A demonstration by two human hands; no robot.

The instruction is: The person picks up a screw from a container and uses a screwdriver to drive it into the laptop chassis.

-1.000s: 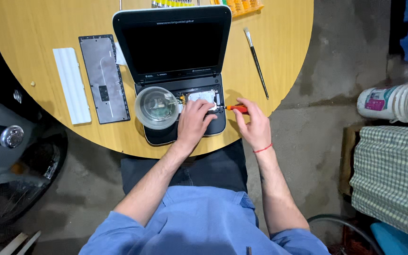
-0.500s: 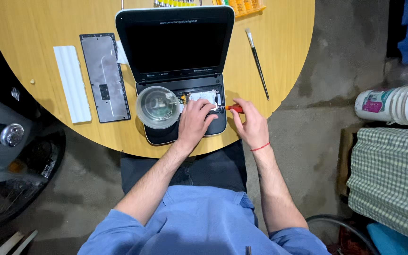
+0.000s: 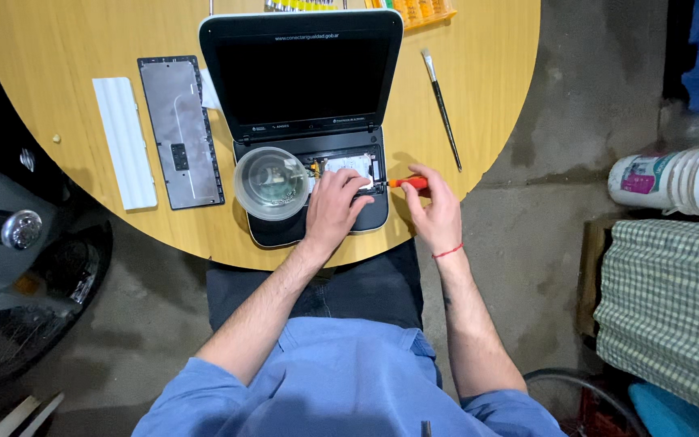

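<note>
- From above, the left hand (image 3: pixel 333 206) lies flat, fingers loosely together, on the opened base of a small black laptop (image 3: pixel 305 121), fingertips pressing a silvery metal plate (image 3: pixel 348 166) inside the bared compartment; it grips nothing.
- Just left of that hand, touching the laptop base, sits a round clear plastic bowl (image 3: pixel 272 183).
- The right hand (image 3: pixel 434 212), a red string at the wrist, is closed around the orange handle of a small screwdriver (image 3: pixel 408 183), whose tip points leftward at the compartment edge, just beside the left fingertips.
- Beyond the right hand, farther up the round wooden table (image 3: pixel 495 97), lies a thin dark-handled brush (image 3: pixel 442 109).
- Well left of the left hand lie a grey rectangular keyboard panel (image 3: pixel 180 129) and a white ribbed strip (image 3: pixel 125 142), side by side.
</note>
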